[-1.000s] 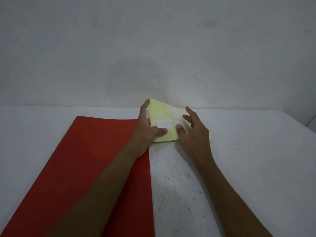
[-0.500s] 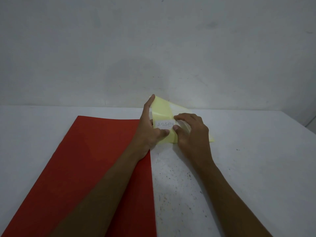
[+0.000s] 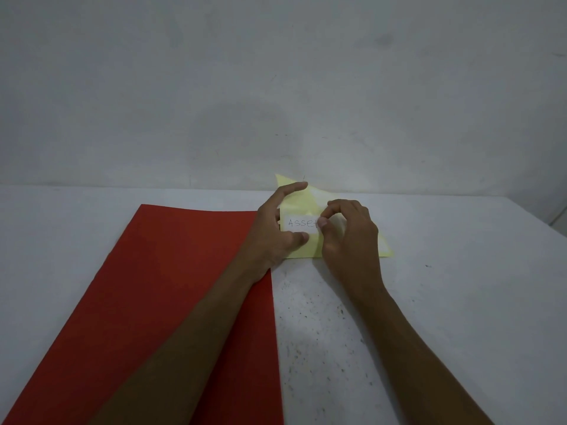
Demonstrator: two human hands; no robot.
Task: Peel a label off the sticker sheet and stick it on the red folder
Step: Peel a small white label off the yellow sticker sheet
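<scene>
At about one o'clock from the red folder (image 3: 171, 289), the yellow sticker sheet (image 3: 310, 246) lies on the table (image 3: 445, 302), its left side gripped by the left hand (image 3: 273, 234). The right hand (image 3: 346, 231) pinches the right end of the white label (image 3: 302, 223), seemingly just lifting it; peeling is barely begun and sticking remains.

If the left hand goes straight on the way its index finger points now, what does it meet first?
Most likely the raised corner of the yellow sticker sheet, which stands just behind the left hand. Beyond that comes the grey wall; how far back it is, one view cannot tell.
</scene>
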